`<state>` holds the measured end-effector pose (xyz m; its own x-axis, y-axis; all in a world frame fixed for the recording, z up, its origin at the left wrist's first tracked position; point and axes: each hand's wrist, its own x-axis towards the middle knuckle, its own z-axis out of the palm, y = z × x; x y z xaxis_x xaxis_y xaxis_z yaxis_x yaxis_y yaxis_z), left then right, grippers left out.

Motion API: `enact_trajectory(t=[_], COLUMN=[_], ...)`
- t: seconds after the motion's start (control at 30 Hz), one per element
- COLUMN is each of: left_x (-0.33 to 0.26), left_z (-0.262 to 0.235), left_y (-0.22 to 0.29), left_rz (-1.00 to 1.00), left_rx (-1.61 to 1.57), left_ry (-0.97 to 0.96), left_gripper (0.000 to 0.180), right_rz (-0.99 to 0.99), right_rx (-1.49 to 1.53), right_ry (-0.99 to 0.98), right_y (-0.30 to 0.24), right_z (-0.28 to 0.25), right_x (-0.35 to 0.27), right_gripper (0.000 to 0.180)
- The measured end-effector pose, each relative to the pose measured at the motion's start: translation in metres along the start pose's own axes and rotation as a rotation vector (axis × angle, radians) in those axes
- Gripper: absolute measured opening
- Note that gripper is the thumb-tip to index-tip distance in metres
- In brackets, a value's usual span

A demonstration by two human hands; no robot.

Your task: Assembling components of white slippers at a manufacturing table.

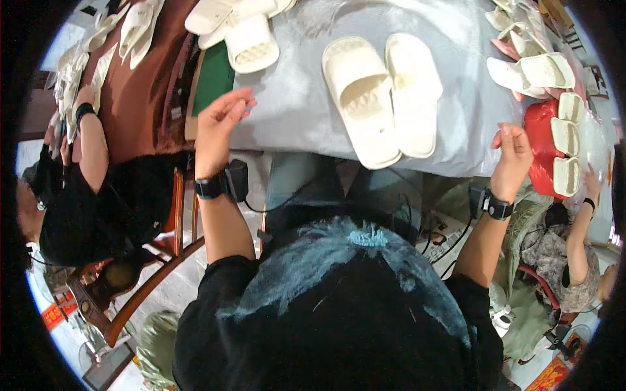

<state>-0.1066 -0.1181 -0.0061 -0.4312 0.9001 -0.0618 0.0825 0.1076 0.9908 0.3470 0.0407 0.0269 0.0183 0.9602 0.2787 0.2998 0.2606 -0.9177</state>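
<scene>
Two cream slippers [365, 98] lie side by side on the grey-covered table, toes toward the far side. The left slipper shows its open foot hole under a wide strap. The right one [412, 107] is paler in its smooth surface and touches its neighbour. My left hand [225, 114] hovers at the near left table edge with fingers curled together, nothing visible in them. My right hand [512, 146] is over the right edge, beside the red box, its fingers loosely curled in and empty as far as I see. Neither hand touches the slippers.
More cream slippers [253, 47] lie at the far left, near a green board [214, 78]. Other slippers [533, 73] sit at the far right, with a red box [542, 176] holding several below. People work at both sides; a wooden chair [177, 215] stands left.
</scene>
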Motion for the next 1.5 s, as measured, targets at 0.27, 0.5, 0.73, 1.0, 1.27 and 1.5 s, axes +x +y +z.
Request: enact_trajectory(t=[0.27, 0.5, 0.73, 1.0, 1.27, 1.5], left_x=[-0.007, -0.003, -0.002, -0.004, -0.017, -0.033], left_z=[-0.015, -0.012, 0.001, 0.026, 0.007, -0.004], left_y=[-0.006, -0.013, -0.007, 0.005, -0.008, -0.023], left_rz=[-0.015, -0.039, -0.014, 0.053, 0.006, -0.026], left_rx=[-0.044, -0.116, 0.023, 0.043, 0.036, -0.014], left_ry=[0.031, 0.020, -0.035, -0.082, -0.009, 0.044], left_gripper=[0.033, 0.034, 0.036, 0.035, 0.027, 0.026], right_rz=[-0.067, 0.032, 0.031, 0.187, 0.245, 0.320], right_rx=[0.031, -0.030, 0.026, -0.023, -0.073, -0.131], right_ry=[0.021, 0.084, 0.150, -0.029, -0.107, -0.192], right_y=[0.002, -0.001, 0.027, 0.045, 0.051, 0.059], right_z=[-0.009, -0.039, -0.072, -0.062, -0.039, -0.017], right_x=[0.003, -0.018, -0.035, -0.056, -0.050, -0.056], right_gripper=[0.015, 0.017, 0.016, 0.012, 0.014, 0.012])
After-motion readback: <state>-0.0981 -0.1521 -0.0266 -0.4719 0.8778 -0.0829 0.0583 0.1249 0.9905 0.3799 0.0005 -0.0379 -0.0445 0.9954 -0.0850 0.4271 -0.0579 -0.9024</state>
